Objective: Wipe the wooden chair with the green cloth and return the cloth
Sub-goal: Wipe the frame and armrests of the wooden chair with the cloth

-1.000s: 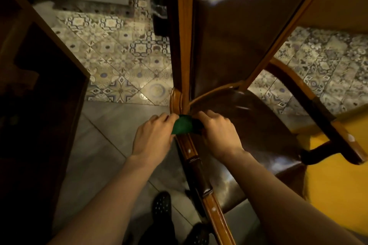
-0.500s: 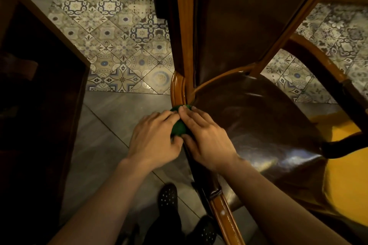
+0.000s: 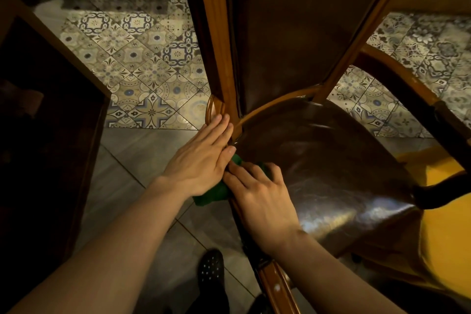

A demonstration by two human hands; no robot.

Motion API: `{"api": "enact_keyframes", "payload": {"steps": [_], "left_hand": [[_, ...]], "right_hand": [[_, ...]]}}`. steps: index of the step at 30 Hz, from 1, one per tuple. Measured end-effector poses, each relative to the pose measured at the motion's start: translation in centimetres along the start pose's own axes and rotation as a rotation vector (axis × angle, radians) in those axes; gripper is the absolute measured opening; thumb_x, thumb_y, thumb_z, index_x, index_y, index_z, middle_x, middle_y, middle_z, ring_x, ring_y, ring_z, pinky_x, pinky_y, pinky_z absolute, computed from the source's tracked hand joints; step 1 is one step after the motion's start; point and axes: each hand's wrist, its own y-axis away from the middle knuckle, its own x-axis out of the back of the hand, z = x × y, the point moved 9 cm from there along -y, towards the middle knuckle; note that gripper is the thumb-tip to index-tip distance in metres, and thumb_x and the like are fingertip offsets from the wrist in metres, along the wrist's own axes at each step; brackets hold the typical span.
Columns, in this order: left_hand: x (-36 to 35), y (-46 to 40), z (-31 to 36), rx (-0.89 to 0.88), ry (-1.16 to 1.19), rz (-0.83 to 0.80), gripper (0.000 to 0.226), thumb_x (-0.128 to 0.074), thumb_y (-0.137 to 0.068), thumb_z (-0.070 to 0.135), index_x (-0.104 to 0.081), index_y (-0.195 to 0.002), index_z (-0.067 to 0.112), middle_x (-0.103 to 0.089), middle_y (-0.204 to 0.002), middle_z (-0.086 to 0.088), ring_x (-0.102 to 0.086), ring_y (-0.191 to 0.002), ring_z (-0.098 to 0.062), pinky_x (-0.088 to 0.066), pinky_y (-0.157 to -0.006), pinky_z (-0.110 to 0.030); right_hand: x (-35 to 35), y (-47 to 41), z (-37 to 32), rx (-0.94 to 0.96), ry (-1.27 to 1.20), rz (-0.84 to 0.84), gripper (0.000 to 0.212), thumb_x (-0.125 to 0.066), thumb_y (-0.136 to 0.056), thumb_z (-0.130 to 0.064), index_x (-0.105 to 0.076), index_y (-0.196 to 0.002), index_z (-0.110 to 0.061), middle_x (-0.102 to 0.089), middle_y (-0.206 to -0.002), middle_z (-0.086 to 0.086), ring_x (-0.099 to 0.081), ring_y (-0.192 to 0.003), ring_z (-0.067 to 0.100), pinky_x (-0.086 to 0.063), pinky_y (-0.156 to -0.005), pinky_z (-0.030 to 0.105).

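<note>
Open floor point(image 3: 142, 173) lies left of the chair's near armrest point(image 3: 276, 288); dark cabinet point(image 3: 46, 135) walls that gap on the far left. Backrest point(image 3: 293, 33) rises directly ahead, blocking forward passage. Seat point(image 3: 331, 173) surface is open to the right, bounded by the far armrest point(image 3: 420, 99). A shoe point(image 3: 211, 270) stands on the floor below.

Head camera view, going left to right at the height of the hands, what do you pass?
Dark wooden furniture → grey floor tile → left hand → green cloth → right hand → dark brown leather chair seat → yellow surface.
</note>
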Motion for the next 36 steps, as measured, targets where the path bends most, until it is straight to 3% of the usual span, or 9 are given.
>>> {"api": "enact_keyframes", "payload": {"steps": [3,5,10,14,19,24,29,32,36], "left_hand": [[0.0,-0.1,0.1,0.007,-0.011,0.009,0.067,-0.004,-0.100,0.050,-0.010,-0.158,0.016,0.004,-0.167,0.005,0.019,-0.148,0.001,0.008,-0.120,-0.024],[-0.1,-0.1,0.2,0.020,-0.002,0.021,0.069,-0.003,-0.099,0.052,-0.010,-0.158,0.016,0.004,-0.167,0.006,0.019,-0.147,0.002,0.009,-0.118,-0.022],[-0.3,-0.2,0.3,0.021,-0.012,0.059,0.069,-0.004,-0.099,0.050,-0.013,-0.158,0.014,0.001,-0.167,0.004,0.016,-0.149,-0.001,0.008,-0.119,-0.023],[-0.5,-0.3,0.4,0.014,-0.029,0.049,0.068,-0.003,-0.100,0.048,-0.013,-0.158,0.013,0.001,-0.167,0.002,0.014,-0.150,-0.005,0.008,-0.120,-0.025],[-0.1,-0.5,0.7,0.049,-0.046,-0.010,0.061,-0.014,-0.106,0.042,-0.017,-0.157,0.011,-0.002,-0.168,-0.003,0.010,-0.151,-0.009,0.010,-0.116,-0.022],[0.5,2.1,3.1,0.012,0.080,0.054,0.055,-0.019,-0.106,0.042,-0.029,-0.156,0.020,-0.024,-0.164,0.002,-0.009,-0.151,-0.007,-0.002,-0.120,-0.025],[-2.1,6.8,7.1,-0.051,0.092,0.062,0.055,-0.014,-0.105,0.047,-0.026,-0.156,0.029,-0.022,-0.164,0.012,-0.001,-0.150,0.003,0.002,-0.121,-0.023],[-4.2,8.4,9.8,-0.122,0.073,0.032,0.054,-0.016,-0.106,0.044,-0.023,-0.157,0.027,-0.018,-0.165,0.010,0.002,-0.150,0.002,0.001,-0.123,-0.025],[-6.8,9.4,11.8,-0.188,-0.019,-0.014,0.054,-0.014,-0.107,0.042,-0.021,-0.158,0.025,-0.013,-0.166,0.008,0.006,-0.151,-0.003,0.000,-0.124,-0.034]], "right_hand": [[-0.2,1.2,-0.2,0.026,0.046,-0.001,0.047,-0.065,-0.092,-0.022,-0.055,-0.138,-0.021,-0.058,-0.142,0.002,-0.055,-0.125,0.028,-0.028,-0.115,0.060],[-0.2,1.9,-0.3,0.038,0.033,-0.009,0.045,-0.063,-0.092,-0.020,-0.056,-0.137,-0.021,-0.059,-0.140,0.002,-0.057,-0.121,0.027,-0.032,-0.115,0.053],[0.2,2.8,-0.6,0.066,-0.030,-0.042,0.039,-0.058,-0.093,-0.020,-0.057,-0.132,-0.019,-0.062,-0.127,0.000,-0.058,-0.105,0.026,-0.045,-0.094,0.038],[0.4,3.8,-0.4,0.088,-0.063,-0.103,0.035,-0.049,-0.099,-0.023,-0.051,-0.133,-0.025,-0.056,-0.130,-0.005,-0.052,-0.109,0.022,-0.041,-0.094,0.036],[2.3,4.1,-0.5,0.072,-0.084,-0.117,0.033,-0.054,-0.097,-0.024,-0.050,-0.129,-0.030,-0.054,-0.124,-0.007,-0.049,-0.106,0.018,-0.041,-0.094,0.036],[3.8,7.9,-0.3,0.051,-0.172,-0.114,0.042,-0.054,-0.098,-0.027,-0.045,-0.138,-0.031,-0.050,-0.131,-0.009,-0.046,-0.115,0.015,-0.039,-0.097,0.030],[2.5,13.4,0.0,-0.021,-0.173,-0.067,0.042,-0.084,-0.078,-0.024,-0.070,-0.118,-0.022,-0.070,-0.117,0.000,-0.069,-0.101,0.020,-0.059,-0.077,0.031],[0.2,15.1,-0.7,0.021,-0.087,-0.081,0.052,-0.094,-0.064,-0.026,-0.076,-0.113,-0.023,-0.070,-0.126,0.001,-0.067,-0.114,0.020,-0.061,-0.079,0.030],[-1.4,16.3,-0.8,0.022,-0.117,-0.056,0.060,-0.089,-0.071,-0.021,-0.068,-0.127,-0.018,-0.061,-0.138,0.003,-0.057,-0.128,0.023,-0.057,-0.091,0.036]]}}
